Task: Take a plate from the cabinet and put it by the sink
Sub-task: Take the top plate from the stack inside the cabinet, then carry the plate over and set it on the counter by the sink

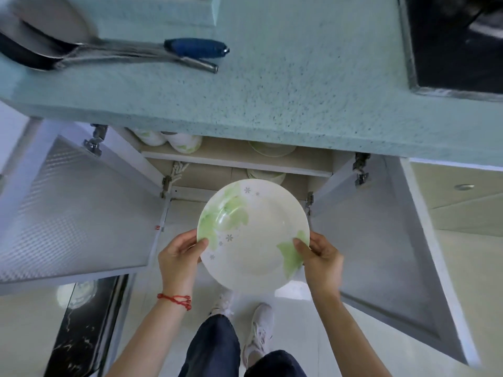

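- Worktop (272,104): pale green, speckled surface, spanning the upper part of the view, its front edge overhanging the cabinet below.
- Cabinet (236,159): under the worktop, both doors swung wide open. Left door (76,208) has a textured inner panel; right door (381,254) is plain grey. Metal hinges show at the upper corners of the opening.
- Sink (457,44): dark basin with a metal rim, set in the worktop at the upper right; contents too blurred to tell.
- Pan (35,42): lies on the worktop at the upper left, with a long metal handle running to the right and a blue-gripped utensil (196,47) just beside it; both blurred.
- Plate (253,234): round, white, with green leaf print and small flower marks. Held in the air in front of the open cabinet, below the worktop edge and above the floor, tilted toward the camera. Well apart from the sink.
- Stored crockery: stacked bowls (174,140) on the left of the cabinet shelf; further plates (272,149) on the right of the same shelf and on the level below.
- Left hand (179,257): pinching the plate's lower left rim, thumb on top, fingers underneath. A red cord bracelet (175,300) sits on the wrist.
- Right hand (321,259): pinching the plate's lower right rim, thumb pressed on the green print, fingers curled behind.
- Below: dark trouser legs and light shoes (258,333) on a pale tiled floor.
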`<action>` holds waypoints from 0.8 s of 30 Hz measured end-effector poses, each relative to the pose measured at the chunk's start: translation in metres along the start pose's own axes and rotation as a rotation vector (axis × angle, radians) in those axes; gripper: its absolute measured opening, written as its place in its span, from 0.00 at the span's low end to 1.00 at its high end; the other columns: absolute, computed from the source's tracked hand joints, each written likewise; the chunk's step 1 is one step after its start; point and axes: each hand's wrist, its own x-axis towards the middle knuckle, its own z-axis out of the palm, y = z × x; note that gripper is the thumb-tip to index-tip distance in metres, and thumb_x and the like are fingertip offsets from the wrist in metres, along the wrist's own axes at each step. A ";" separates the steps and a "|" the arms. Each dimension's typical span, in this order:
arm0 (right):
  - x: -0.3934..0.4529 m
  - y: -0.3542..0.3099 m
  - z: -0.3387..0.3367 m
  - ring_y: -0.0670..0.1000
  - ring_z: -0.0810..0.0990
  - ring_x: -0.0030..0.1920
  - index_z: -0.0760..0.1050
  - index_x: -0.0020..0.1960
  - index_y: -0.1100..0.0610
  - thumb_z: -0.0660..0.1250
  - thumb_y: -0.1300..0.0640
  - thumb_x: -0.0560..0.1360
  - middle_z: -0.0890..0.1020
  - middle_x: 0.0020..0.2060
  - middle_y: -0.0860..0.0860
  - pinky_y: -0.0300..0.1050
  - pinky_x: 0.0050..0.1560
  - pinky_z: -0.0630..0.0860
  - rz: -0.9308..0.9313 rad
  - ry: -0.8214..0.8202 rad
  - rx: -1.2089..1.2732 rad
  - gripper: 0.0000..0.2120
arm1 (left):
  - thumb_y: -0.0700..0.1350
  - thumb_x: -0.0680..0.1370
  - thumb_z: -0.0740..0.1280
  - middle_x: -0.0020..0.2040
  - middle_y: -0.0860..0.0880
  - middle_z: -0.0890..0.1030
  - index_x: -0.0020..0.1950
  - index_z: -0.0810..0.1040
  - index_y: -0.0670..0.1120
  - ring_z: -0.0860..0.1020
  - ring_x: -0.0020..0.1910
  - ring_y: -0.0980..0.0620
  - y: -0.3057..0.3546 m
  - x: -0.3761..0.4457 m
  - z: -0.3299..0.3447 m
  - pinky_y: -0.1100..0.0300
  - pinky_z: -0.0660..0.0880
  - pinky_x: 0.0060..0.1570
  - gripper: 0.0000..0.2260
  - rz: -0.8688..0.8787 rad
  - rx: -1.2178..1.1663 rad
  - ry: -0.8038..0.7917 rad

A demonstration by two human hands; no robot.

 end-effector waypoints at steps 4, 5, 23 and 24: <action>-0.022 -0.032 -0.005 0.40 0.81 0.30 0.80 0.43 0.54 0.69 0.67 0.71 0.84 0.29 0.40 0.30 0.31 0.74 -0.010 0.053 0.003 0.09 | 0.31 0.70 0.69 0.37 0.52 0.84 0.42 0.81 0.47 0.82 0.38 0.53 0.037 -0.017 -0.004 0.67 0.79 0.34 0.11 0.025 -0.002 -0.045; -0.027 -0.039 -0.006 0.40 0.81 0.30 0.80 0.44 0.55 0.69 0.67 0.71 0.84 0.29 0.40 0.29 0.30 0.74 -0.015 0.065 0.005 0.08 | 0.31 0.70 0.69 0.38 0.51 0.84 0.43 0.81 0.45 0.82 0.38 0.54 0.047 -0.020 -0.004 0.67 0.79 0.34 0.10 0.036 0.000 -0.060; -0.098 -0.132 -0.027 0.39 0.80 0.28 0.78 0.37 0.51 0.69 0.67 0.70 0.82 0.26 0.38 0.30 0.29 0.74 -0.128 0.402 0.115 0.11 | 0.33 0.69 0.68 0.34 0.58 0.84 0.42 0.81 0.50 0.81 0.38 0.55 0.167 -0.047 0.024 0.66 0.76 0.35 0.12 0.232 0.122 -0.429; -0.102 -0.134 -0.030 0.39 0.80 0.28 0.78 0.37 0.51 0.69 0.67 0.70 0.83 0.26 0.39 0.30 0.29 0.74 -0.124 0.426 0.131 0.11 | 0.33 0.70 0.68 0.33 0.58 0.84 0.43 0.81 0.48 0.81 0.38 0.55 0.171 -0.049 0.029 0.66 0.76 0.35 0.11 0.235 0.137 -0.454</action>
